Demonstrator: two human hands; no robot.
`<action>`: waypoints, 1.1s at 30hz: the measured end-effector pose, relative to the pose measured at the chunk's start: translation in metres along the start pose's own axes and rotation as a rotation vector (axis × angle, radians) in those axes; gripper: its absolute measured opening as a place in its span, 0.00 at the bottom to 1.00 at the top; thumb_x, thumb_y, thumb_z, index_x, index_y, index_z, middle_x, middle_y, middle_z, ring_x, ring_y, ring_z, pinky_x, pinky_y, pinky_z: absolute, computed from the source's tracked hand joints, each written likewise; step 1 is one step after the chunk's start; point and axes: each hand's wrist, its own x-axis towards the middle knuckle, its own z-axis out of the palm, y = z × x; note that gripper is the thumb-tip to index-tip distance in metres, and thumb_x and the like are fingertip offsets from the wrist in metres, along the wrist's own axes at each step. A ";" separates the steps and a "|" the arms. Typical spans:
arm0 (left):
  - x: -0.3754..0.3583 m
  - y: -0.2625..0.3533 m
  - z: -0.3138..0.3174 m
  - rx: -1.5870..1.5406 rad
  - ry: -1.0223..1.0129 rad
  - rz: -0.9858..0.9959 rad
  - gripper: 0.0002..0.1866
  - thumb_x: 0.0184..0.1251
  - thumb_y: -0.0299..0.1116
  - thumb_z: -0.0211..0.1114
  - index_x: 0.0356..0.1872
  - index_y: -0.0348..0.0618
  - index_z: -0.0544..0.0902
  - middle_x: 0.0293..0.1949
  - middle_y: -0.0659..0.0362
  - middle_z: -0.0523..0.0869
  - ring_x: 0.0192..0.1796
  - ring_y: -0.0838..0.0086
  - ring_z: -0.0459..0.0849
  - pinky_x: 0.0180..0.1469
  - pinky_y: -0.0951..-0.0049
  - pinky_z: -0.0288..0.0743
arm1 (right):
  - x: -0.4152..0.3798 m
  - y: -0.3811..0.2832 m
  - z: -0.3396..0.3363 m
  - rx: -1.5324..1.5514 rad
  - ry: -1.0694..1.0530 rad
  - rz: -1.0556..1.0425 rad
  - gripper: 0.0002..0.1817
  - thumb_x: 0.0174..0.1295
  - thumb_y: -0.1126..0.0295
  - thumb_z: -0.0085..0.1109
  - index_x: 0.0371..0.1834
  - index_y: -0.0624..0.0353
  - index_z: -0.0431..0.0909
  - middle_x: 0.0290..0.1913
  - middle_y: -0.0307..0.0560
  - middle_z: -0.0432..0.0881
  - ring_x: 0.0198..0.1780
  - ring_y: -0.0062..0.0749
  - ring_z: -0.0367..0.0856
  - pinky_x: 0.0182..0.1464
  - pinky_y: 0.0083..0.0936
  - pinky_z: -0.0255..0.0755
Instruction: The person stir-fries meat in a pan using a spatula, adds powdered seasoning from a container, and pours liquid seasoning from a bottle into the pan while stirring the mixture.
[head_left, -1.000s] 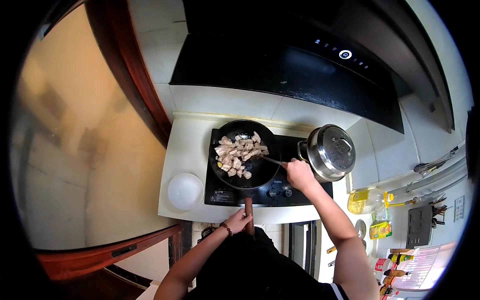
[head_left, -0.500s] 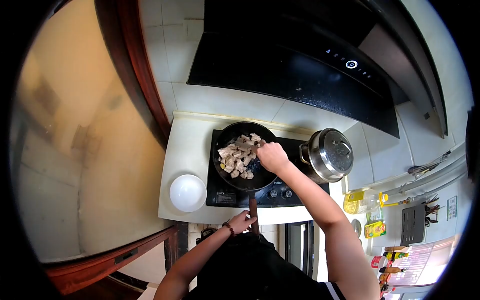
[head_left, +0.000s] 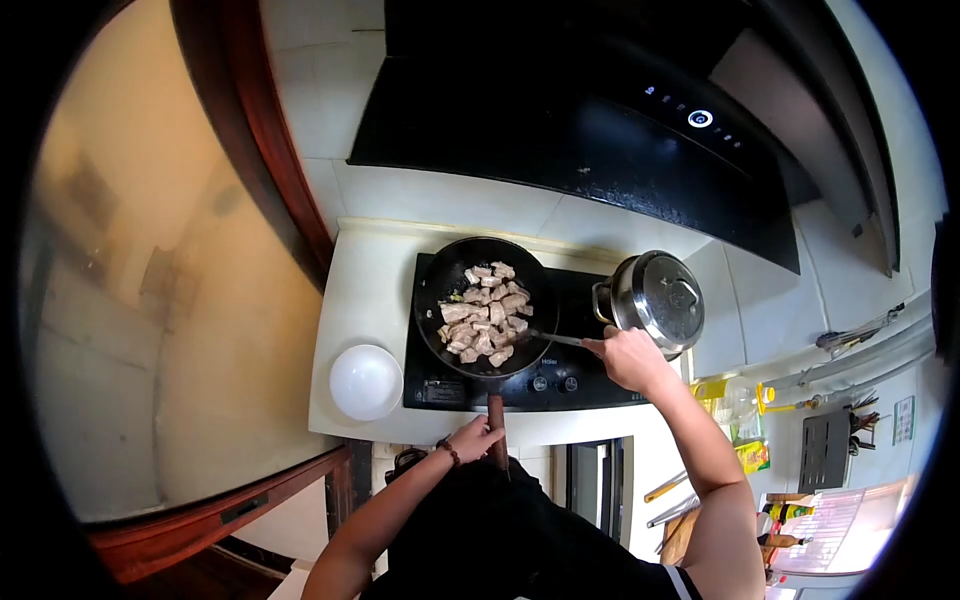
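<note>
A black wok (head_left: 430,325) sits on the black cooktop (head_left: 590,300), with chunks of pale cooked meat (head_left: 485,315) spread over its bottom. My right hand (head_left: 632,358) is closed round the end of a spatula (head_left: 562,339). The spatula's shaft crosses the wok's right rim, and its head is among the meat at that side. At the counter's front edge, my left hand (head_left: 474,439) grips the wok's brown wooden handle (head_left: 497,415) from the left, a beaded bracelet on its wrist.
To the wok's left a white bowl (head_left: 366,383) stands on the counter. A lidded steel pot (head_left: 668,300) occupies the right side of the cooktop, close to my right hand. The range hood (head_left: 560,110) overhangs the back. An oil bottle (head_left: 735,400) is farther right.
My right hand has moved right and toward me, from over the wok to beside the pot, drawing the spatula across. Meat pieces have shifted. My left hand has closed on the handle.
</note>
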 end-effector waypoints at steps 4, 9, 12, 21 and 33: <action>0.003 0.001 0.002 -0.001 0.013 0.001 0.26 0.76 0.51 0.67 0.52 0.34 0.73 0.34 0.53 0.87 0.27 0.72 0.85 0.30 0.70 0.80 | -0.003 -0.013 0.018 0.002 -0.086 -0.070 0.22 0.59 0.71 0.63 0.58 0.44 0.88 0.41 0.55 0.85 0.38 0.50 0.89 0.38 0.43 0.83; -0.002 0.012 0.002 -0.008 -0.001 0.002 0.27 0.76 0.50 0.67 0.54 0.33 0.73 0.36 0.52 0.87 0.28 0.72 0.85 0.31 0.70 0.80 | 0.030 -0.026 0.067 0.117 0.123 0.028 0.21 0.61 0.74 0.61 0.59 0.49 0.87 0.38 0.56 0.83 0.35 0.54 0.87 0.38 0.43 0.83; -0.006 0.013 0.005 0.001 0.008 -0.001 0.27 0.76 0.49 0.67 0.55 0.33 0.73 0.36 0.52 0.87 0.28 0.72 0.85 0.30 0.71 0.80 | 0.042 -0.016 0.062 0.252 0.126 0.106 0.21 0.61 0.74 0.61 0.58 0.53 0.87 0.39 0.61 0.87 0.39 0.58 0.88 0.45 0.47 0.84; -0.001 0.001 0.006 0.010 0.022 -0.030 0.26 0.78 0.48 0.65 0.57 0.33 0.72 0.33 0.52 0.88 0.27 0.71 0.85 0.30 0.68 0.80 | 0.078 0.072 0.020 0.504 -0.127 0.499 0.13 0.59 0.72 0.58 0.40 0.67 0.89 0.45 0.72 0.87 0.53 0.65 0.86 0.57 0.48 0.80; -0.003 0.007 0.006 0.009 -0.003 -0.026 0.22 0.83 0.39 0.59 0.65 0.36 0.65 0.32 0.53 0.86 0.26 0.73 0.83 0.26 0.70 0.77 | 0.159 0.074 0.090 0.801 -0.210 0.055 0.11 0.69 0.68 0.61 0.45 0.61 0.89 0.26 0.46 0.85 0.24 0.34 0.82 0.31 0.33 0.76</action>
